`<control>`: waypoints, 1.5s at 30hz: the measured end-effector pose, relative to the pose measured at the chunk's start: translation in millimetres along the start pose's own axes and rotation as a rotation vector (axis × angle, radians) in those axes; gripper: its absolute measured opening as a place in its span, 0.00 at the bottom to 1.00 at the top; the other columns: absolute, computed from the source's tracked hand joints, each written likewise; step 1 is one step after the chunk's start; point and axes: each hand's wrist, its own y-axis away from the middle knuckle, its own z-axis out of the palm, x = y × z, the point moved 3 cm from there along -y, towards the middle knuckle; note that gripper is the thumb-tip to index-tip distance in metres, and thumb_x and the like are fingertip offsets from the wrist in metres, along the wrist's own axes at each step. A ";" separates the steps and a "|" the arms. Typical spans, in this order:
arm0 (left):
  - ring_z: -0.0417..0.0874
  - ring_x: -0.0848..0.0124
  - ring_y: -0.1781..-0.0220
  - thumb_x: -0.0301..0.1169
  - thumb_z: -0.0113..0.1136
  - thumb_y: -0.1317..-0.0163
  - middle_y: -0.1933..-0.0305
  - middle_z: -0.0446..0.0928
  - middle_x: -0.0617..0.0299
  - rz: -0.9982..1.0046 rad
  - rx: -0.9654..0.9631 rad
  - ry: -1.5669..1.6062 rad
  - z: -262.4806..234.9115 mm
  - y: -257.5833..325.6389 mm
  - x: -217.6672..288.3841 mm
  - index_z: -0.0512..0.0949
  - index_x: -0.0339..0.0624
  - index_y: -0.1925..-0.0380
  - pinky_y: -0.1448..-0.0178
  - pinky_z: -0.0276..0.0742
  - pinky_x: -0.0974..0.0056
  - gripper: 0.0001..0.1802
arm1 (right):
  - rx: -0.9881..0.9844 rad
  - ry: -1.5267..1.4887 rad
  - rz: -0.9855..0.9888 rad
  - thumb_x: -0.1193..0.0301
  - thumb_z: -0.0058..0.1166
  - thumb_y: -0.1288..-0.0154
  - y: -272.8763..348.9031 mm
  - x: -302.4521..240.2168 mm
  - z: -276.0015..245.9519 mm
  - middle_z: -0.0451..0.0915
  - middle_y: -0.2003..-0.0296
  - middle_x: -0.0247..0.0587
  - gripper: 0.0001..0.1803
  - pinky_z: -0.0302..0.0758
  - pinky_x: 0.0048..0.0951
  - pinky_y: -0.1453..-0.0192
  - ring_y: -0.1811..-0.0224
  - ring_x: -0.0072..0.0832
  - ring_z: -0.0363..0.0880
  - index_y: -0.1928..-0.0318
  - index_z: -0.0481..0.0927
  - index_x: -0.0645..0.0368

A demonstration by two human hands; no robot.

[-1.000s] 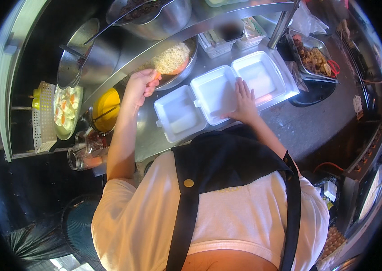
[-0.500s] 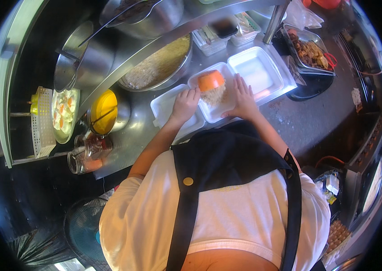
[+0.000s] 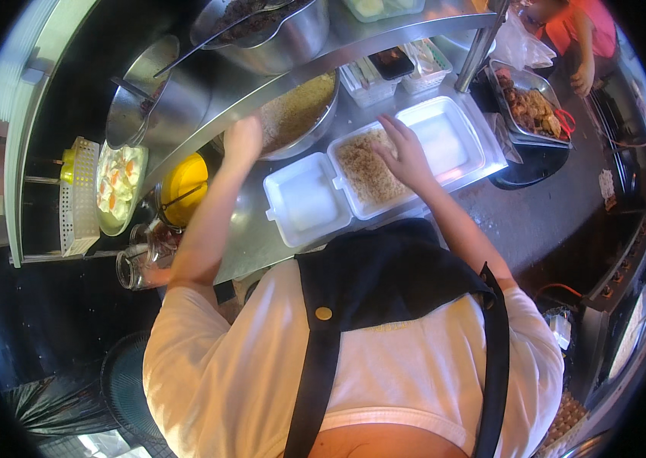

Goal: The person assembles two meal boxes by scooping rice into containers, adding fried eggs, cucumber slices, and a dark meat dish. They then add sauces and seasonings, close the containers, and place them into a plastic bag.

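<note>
Left hand moved to pot, grip unclear; spread right hand overlaps boxed rice.

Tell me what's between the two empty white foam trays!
In the head view, a third white foam tray lies between them, holding rice, with the right hand at its right side.

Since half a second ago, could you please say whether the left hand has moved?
Yes: the left hand has moved left and forward, from the foam container to the steel pot.
</note>
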 end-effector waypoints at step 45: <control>0.56 0.86 0.87 0.37 0.53 0.34 0.81 0.65 0.73 -0.450 -0.462 1.472 31.4 -16.9 -49.0 0.73 0.43 0.71 0.86 0.45 0.77 0.11 | -0.150 -0.929 0.416 0.69 0.51 0.31 -135.9 7.6 79.7 0.75 0.70 0.41 0.35 0.81 0.27 0.73 0.78 0.22 0.76 0.28 0.51 0.53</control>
